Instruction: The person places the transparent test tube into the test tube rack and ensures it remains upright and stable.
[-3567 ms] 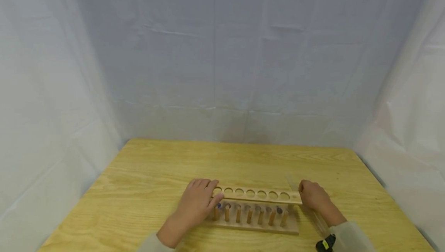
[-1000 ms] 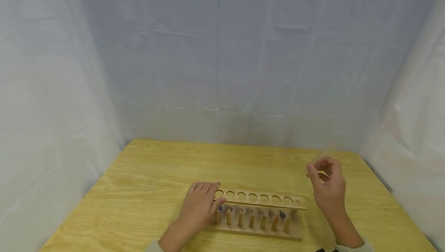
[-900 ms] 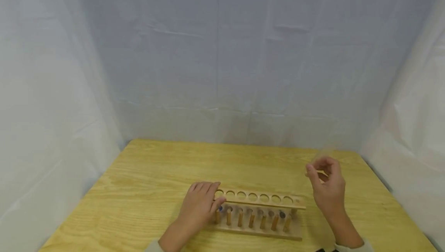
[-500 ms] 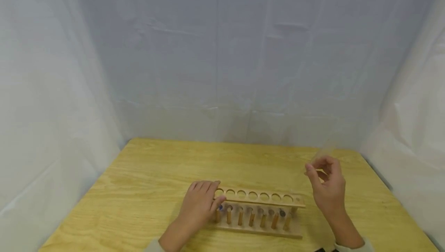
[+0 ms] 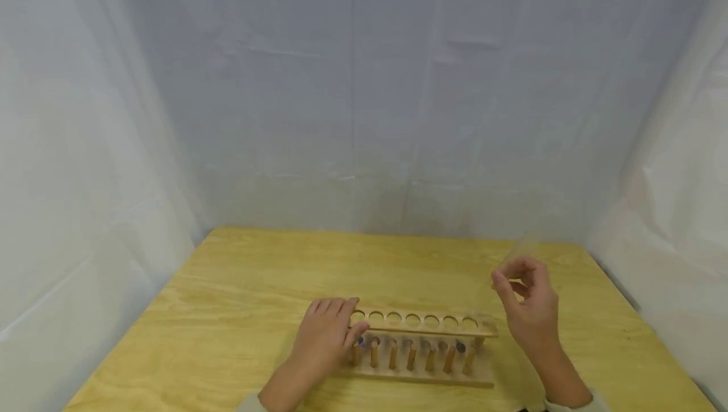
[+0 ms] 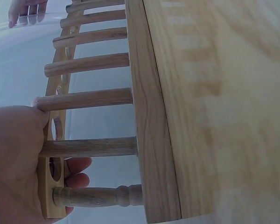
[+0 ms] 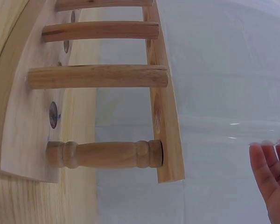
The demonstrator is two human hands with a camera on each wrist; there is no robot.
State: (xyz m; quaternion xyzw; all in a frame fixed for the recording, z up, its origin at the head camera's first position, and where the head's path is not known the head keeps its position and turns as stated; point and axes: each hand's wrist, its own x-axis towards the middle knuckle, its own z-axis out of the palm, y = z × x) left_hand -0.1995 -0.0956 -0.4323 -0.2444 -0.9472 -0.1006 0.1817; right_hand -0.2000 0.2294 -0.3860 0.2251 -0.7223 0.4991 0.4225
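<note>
A wooden test tube rack [image 5: 423, 377] stands on the table, with a row of round holes along its top rail and upright pegs in front. My left hand [image 5: 327, 330] grips the rail's left end; in the left wrist view its fingers [image 6: 77, 179] come round behind the wood. Off the rack's right end, my right hand [image 5: 531, 304] is raised and pinches a clear test tube [image 5: 517, 249] between thumb and fingertips. The tube slants up and away in the head view. In the right wrist view the glass tube [image 7: 224, 130] extends from the fingertips toward the rail.
The wooden table [image 5: 273, 266] extends around the rack on all sides. Pale sheeting [image 5: 352, 115] hangs behind it and at both sides. Dark and blue marks show in the base's end recesses [image 5: 461, 347].
Compared with the oldest frame, my right hand has risen from beside the rack's right end with the tube. Over the last half second it has drifted slightly left. The left hand keeps its grip.
</note>
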